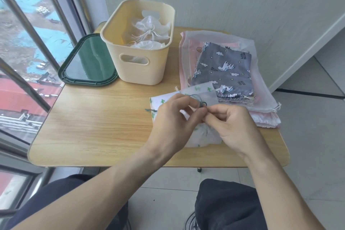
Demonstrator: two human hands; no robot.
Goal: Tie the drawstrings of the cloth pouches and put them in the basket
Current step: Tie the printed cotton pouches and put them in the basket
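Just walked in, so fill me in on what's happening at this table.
A person is tying the dark green drawstring of a white cloth pouch with green prints on the wooden table. The left hand and right hand both pinch the cord. The cream plastic basket already holds tied white pouches. A stack of flat pouches, grey unicorn-print one on top, waits at right.

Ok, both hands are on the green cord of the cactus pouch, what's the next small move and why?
Probably pull the loop snug. Left hand and right hand both pinch the green cord over the cactus pouch, and a loop shows but no finished knot. The pouch still lies on the table, outside the basket.
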